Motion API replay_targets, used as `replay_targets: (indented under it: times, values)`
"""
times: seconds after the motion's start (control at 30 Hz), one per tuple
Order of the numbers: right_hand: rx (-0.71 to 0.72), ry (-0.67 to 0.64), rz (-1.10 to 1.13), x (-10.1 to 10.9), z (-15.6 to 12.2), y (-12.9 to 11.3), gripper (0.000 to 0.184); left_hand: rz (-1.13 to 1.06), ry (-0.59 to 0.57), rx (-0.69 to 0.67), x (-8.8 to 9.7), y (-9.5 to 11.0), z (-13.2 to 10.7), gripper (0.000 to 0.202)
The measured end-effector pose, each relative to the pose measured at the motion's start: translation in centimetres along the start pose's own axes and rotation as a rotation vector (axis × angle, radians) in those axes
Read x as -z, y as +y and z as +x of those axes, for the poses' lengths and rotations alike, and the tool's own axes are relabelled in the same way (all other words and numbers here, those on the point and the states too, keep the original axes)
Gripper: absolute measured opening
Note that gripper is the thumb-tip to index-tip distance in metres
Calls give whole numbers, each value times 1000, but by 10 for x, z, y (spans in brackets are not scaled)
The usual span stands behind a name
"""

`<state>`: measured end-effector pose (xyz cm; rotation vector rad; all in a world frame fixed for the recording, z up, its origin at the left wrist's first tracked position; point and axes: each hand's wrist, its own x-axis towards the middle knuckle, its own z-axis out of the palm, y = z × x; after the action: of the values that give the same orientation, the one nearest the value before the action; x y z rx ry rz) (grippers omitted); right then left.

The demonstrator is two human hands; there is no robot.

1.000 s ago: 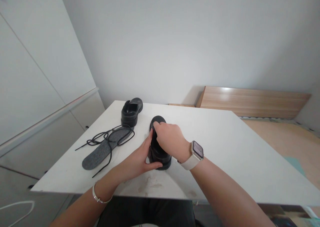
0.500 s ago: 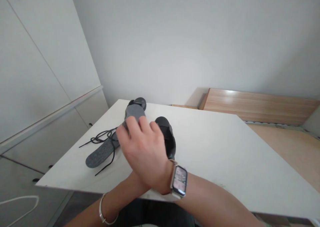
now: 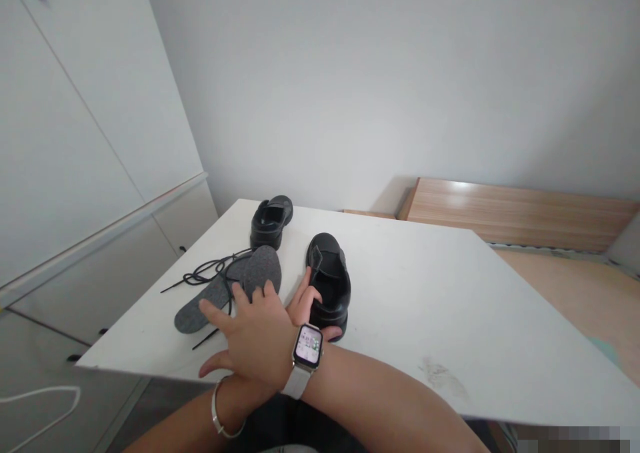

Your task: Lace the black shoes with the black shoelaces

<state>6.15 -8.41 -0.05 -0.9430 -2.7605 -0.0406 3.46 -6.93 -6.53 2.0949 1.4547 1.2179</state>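
My arms are crossed, the right over the left. My right hand (image 3: 260,340), with a watch at the wrist, spreads its fingers at the near end of a grey felt-like insole (image 3: 263,270). That insole overlaps a second grey insole (image 3: 193,313) on the table. Black shoelaces (image 3: 203,273) lie looped over and beside them. My left hand (image 3: 303,303), partly hidden under the right wrist, holds the heel end of a black shoe (image 3: 334,306), fingers along its left side and thumb at the back. The shoe stands upright, its opening toward me and no lace visible.
Another black shoe (image 3: 270,226) stands at the far left of the white table (image 3: 425,306). White cabinets (image 3: 100,206) line the left side. Behind the table is a grey wall, with a wood-grain panel (image 3: 500,206) at the right.
My right hand has lowered the raised insole onto the other one and spread its fingers, moving left and toward me. The near shoe and my left hand beside it are now uncovered.
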Motion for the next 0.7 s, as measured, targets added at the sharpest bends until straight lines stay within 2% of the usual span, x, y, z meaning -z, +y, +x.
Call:
replay_targets:
  times: [0.07, 0.13, 0.27, 0.4, 0.5, 0.6, 0.7]
  values:
    - [139, 99, 11, 10, -3, 0, 75, -89, -8, 2, 2, -4, 0, 41]
    - [272, 199, 21, 18, -8, 2, 57, -139, -8, 10, 6, -3, 5, 40]
    - [379, 311, 4, 25, -19, 13, 31, -160, 37, 45, 22, 2, 39, 34]
    - [425, 378, -80, 23, -23, 30, 26, -176, 15, 13, 34, -11, 90, 37]
    - [485, 425, -110, 21, -26, 39, 23, -145, 0, 4, 33, -31, 119, 37]
    - [524, 436, -99, 17, -32, 45, 22, -88, -12, 42, 26, -49, 134, 39]
    - [549, 418, -53, 9, -37, 48, 24, -44, -39, 96, 19, -63, 139, 39]
